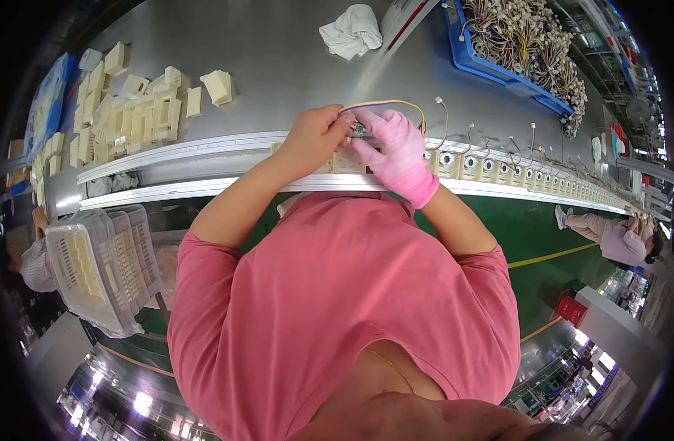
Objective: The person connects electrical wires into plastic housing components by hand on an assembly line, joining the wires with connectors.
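Note:
My left hand point(318, 134) is bare and my right hand point(394, 153) wears a pink glove. Both pinch a small part with a yellow wire harness point(387, 104) that loops above the fingers, a white connector point(439, 101) at its far end. The hands hover over a cream square housing point(346, 162) on the conveyor rail point(204, 145). To the right, a row of cream housings with wires point(498, 167) runs along the rail.
Loose cream plastic housings point(123, 110) lie piled on the grey table at left. A white cloth point(351, 31) sits at the top. A blue bin of wire harnesses point(528, 44) stands top right. A white crate point(105, 268) stands at my left. Another person point(620, 235) sits far right.

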Demonstrator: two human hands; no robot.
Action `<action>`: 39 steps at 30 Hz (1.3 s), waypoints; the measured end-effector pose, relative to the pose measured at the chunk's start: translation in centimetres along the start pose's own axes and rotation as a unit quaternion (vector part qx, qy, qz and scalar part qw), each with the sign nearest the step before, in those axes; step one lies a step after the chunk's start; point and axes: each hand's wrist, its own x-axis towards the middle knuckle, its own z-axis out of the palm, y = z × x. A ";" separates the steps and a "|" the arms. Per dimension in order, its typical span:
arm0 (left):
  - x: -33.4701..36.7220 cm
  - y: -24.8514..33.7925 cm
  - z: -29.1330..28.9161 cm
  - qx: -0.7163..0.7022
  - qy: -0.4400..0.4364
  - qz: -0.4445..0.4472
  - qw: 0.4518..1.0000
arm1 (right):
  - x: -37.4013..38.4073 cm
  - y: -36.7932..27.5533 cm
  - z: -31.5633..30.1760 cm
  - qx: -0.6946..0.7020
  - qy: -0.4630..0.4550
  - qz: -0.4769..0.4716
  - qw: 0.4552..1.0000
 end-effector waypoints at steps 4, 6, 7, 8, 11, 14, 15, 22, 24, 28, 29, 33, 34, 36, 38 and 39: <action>0.2 -1.5 -0.7 -0.100 -0.051 -0.058 0.992 | -0.1 0.0 0.1 0.113 -0.094 0.066 0.987; -0.2 -1.6 -0.5 -0.079 -0.041 -0.010 0.996 | -0.2 0.3 0.8 0.113 -0.061 0.038 0.991; -0.2 -1.9 -0.5 -0.080 -0.042 -0.010 0.996 | -0.2 0.3 1.0 0.113 -0.028 0.008 0.993; -0.2 -2.1 -0.7 -0.121 -0.046 -0.024 0.991 | -0.2 0.2 1.0 0.112 -0.029 0.008 0.993; 0.1 -2.5 -1.2 -0.177 -0.055 -0.048 0.981 | -0.2 -0.2 0.8 0.242 -0.061 0.100 0.963; 0.0 -2.7 -1.0 -0.164 -0.045 -0.050 0.984 | 0.0 -0.4 0.6 0.207 -0.058 0.095 0.972; -0.1 -2.4 -0.9 -0.134 -0.033 -0.041 0.990 | 0.0 -0.2 0.6 0.151 -0.058 0.062 0.985; -0.7 -3.2 -0.7 0.328 -0.038 0.259 0.908 | 1.1 -0.2 0.7 -0.168 -0.262 -0.095 0.946; -1.0 -3.7 -0.4 0.361 -0.006 0.270 0.893 | 1.1 -0.1 0.7 -0.182 -0.251 -0.119 0.943; -1.0 -3.8 -0.3 0.355 -0.013 0.254 0.900 | 0.3 0.8 1.6 -0.173 -0.163 -0.155 0.959; -1.1 -4.0 -0.3 0.365 -0.008 0.245 0.898 | -0.6 1.1 2.2 -0.188 -0.107 -0.168 0.962; -1.4 -4.1 0.9 0.344 0.056 0.222 0.911 | -2.5 0.5 3.9 -0.102 -0.036 -0.097 0.989; -1.4 -4.1 1.1 0.342 0.051 0.226 0.911 | -2.5 0.1 3.8 -0.093 -0.041 -0.074 0.992; -1.3 -4.1 1.0 0.386 0.056 0.226 0.892 | -2.1 -0.5 3.5 -0.066 -0.060 -0.025 0.996; -1.1 -4.2 1.0 0.385 0.053 0.225 0.894 | -2.0 -0.8 3.0 -0.080 -0.070 -0.017 0.994; -1.0 -4.3 0.9 0.385 0.052 0.218 0.895 | -1.9 -1.1 2.6 -0.088 -0.083 -0.013 0.993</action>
